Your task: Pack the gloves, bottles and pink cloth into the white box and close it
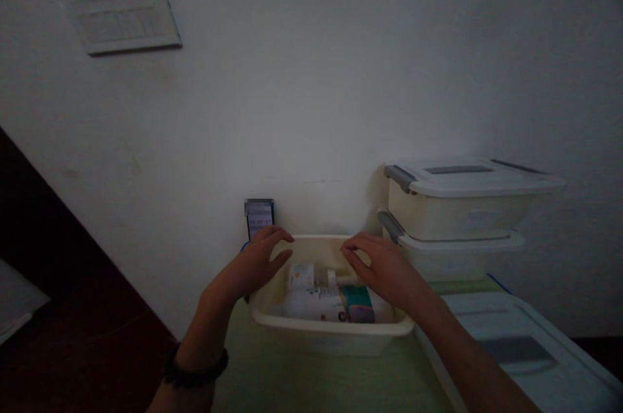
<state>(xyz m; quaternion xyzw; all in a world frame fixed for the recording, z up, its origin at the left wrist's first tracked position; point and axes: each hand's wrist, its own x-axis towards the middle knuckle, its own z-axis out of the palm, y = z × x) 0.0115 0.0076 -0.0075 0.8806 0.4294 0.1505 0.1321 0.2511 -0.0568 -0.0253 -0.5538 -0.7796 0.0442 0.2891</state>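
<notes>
A cream plastic bin stands open on a green surface in front of me. Inside it lies a white bottle with printed text and a green and purple label, on its side. Behind the bottle are a small white container and a white pump-like piece, partly hidden. My left hand hovers over the bin's left side, thumb and fingers apart, holding nothing. Over the right side is my right hand, its fingers bent and thumb apart, with nothing visible in it. Neither hand touches the bottle.
Two lidded storage boxes are stacked to the right against the wall. A third white lid lies at the near right. Behind the bin a phone leans on the wall. A switch plate is at upper left.
</notes>
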